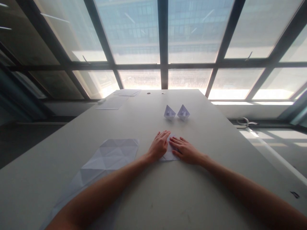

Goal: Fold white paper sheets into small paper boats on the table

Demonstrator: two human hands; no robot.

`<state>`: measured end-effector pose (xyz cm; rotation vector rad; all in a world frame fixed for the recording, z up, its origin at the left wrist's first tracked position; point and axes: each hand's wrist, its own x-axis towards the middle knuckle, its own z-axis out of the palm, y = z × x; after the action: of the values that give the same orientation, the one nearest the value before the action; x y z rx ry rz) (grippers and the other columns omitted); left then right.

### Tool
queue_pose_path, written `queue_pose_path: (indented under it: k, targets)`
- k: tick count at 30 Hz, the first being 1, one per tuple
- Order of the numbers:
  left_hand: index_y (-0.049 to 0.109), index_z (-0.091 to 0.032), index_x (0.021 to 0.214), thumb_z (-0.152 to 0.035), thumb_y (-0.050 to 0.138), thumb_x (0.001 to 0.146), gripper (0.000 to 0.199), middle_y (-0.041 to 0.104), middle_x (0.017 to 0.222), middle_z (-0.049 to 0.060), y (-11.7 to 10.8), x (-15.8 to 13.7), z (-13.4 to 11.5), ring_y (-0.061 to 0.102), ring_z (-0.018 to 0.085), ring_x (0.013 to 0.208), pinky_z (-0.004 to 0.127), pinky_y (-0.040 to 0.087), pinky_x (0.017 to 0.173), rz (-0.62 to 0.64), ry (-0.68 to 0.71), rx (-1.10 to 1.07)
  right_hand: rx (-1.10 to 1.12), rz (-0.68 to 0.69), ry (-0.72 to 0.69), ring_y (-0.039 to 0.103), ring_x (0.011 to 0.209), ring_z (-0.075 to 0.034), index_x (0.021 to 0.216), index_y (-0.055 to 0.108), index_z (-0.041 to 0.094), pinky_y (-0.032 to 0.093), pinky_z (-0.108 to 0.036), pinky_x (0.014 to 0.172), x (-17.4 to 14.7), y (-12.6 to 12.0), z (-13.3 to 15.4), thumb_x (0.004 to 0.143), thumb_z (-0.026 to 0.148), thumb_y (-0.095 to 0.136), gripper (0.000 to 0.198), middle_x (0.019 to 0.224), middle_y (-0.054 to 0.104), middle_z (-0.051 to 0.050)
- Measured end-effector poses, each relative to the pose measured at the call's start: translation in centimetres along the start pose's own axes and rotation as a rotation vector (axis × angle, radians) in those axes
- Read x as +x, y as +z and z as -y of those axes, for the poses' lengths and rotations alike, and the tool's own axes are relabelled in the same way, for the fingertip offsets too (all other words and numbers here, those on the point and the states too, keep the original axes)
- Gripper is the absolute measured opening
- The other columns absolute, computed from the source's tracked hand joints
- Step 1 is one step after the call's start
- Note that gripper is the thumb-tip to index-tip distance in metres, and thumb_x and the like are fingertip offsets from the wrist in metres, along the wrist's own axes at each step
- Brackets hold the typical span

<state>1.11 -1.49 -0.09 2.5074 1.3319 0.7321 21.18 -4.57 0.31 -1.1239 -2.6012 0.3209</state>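
2 boats (169, 114) stand side by side on the bench (192, 201), near the folded paper (169, 157) but apart from it. The paper lies mid-bench, well inside the left and right edges. Open room runs from the right hand (184, 150) to the slanting right edge; opposite, a creased sheet (109, 156) takes up space near the left hand (158, 147) and passes below that forearm (103, 188). The paper is white and flat, its near edge straight, its middle mostly covered. The right grip is wide, fingers stretched over the paper; the left grip is unclosed, fingers straight and together along its left side.
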Motion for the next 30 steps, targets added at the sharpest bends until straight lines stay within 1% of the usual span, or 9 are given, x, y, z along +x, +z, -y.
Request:
queue_pose_path:
  k: [2,3,6,9,15,19,22,26,30]
  targets:
    - [0.036,-0.014,0.147,-0.025,0.033,0.095,0.054,0.037,0.154,0.008,0.4,-0.4,-0.3,0.026,0.019,0.145,0.040,0.014,0.121,0.155,0.038,0.106,-0.015,0.012,0.023,0.020,0.146,-0.021,0.155,0.020,0.018,0.013,-0.046,0.120,0.1,0.1,0.0,0.100,0.039,0.035,0.061,0.158,0.025,-0.008]
    - [0.031,-0.012,0.150,-0.031,0.033,0.096,0.057,0.032,0.156,0.009,0.6,-0.5,-0.3,0.022,0.020,0.146,0.042,0.013,0.121,0.207,0.050,0.150,-0.024,0.017,0.037,0.019,0.147,-0.021,0.155,0.017,0.018,0.011,-0.046,0.120,0.1,0.2,0.0,0.100,0.040,0.033,0.062,0.159,0.022,-0.008]
    - [0.021,-0.009,0.153,-0.042,0.028,0.099,0.064,0.021,0.159,0.012,0.9,-0.7,0.0,0.013,0.021,0.148,0.043,0.010,0.120,0.277,0.083,0.254,-0.052,0.033,0.085,0.016,0.148,-0.021,0.156,0.014,0.017,0.008,-0.046,0.120,0.1,0.5,0.0,0.101,0.044,0.028,0.063,0.160,0.018,-0.006]
    - [0.017,-0.009,0.154,-0.049,0.024,0.099,0.069,0.015,0.161,0.013,0.9,-0.7,0.2,0.008,0.022,0.149,0.042,0.007,0.120,0.307,0.097,0.313,-0.078,0.051,0.120,0.014,0.148,-0.021,0.156,0.015,0.017,0.006,-0.047,0.120,0.1,0.7,-0.3,0.101,0.042,0.025,0.061,0.160,0.016,-0.005]
    - [0.015,-0.009,0.155,-0.056,0.016,0.099,0.073,0.012,0.161,0.013,0.5,-0.7,0.0,0.006,0.023,0.149,0.043,0.005,0.119,0.339,0.112,0.335,-0.120,0.061,0.174,0.012,0.148,-0.022,0.155,0.016,0.016,0.007,-0.050,0.119,0.5,0.7,-1.2,0.099,0.034,0.024,0.060,0.160,0.016,-0.005]
    - [0.010,-0.013,0.156,-0.059,0.018,0.098,0.075,0.011,0.162,0.010,0.0,-0.8,0.0,0.006,0.023,0.149,0.044,0.003,0.119,0.374,0.162,0.315,-0.111,0.056,0.220,0.013,0.148,-0.021,0.155,0.020,0.017,0.006,-0.049,0.119,1.0,0.9,-1.8,0.099,0.036,0.025,0.059,0.160,0.017,-0.005]
    - [0.009,-0.015,0.156,-0.060,0.019,0.098,0.074,0.011,0.162,0.009,-0.1,-0.8,0.0,0.006,0.022,0.149,0.043,0.002,0.119,0.374,0.163,0.306,-0.103,0.040,0.229,0.014,0.148,-0.021,0.154,0.021,0.017,0.007,-0.048,0.119,1.2,0.9,-1.9,0.099,0.039,0.026,0.060,0.159,0.020,-0.006]
    - [0.011,-0.016,0.156,-0.059,0.016,0.099,0.072,0.013,0.162,0.008,0.1,-0.7,0.1,0.008,0.021,0.149,0.042,0.004,0.119,0.346,0.140,0.305,-0.095,0.040,0.201,0.013,0.148,-0.022,0.154,0.020,0.012,0.005,-0.049,0.119,0.9,0.7,-1.7,0.098,0.045,0.031,0.066,0.159,0.020,-0.010]
    - [0.012,-0.016,0.156,-0.053,0.019,0.100,0.068,0.013,0.162,0.007,0.4,-0.6,0.3,0.008,0.021,0.149,0.043,0.005,0.119,0.347,0.121,0.316,-0.080,0.083,0.106,0.009,0.149,-0.024,0.155,0.014,0.011,0.003,-0.049,0.119,0.1,0.0,-1.7,0.098,0.053,0.029,0.072,0.160,0.016,-0.011]
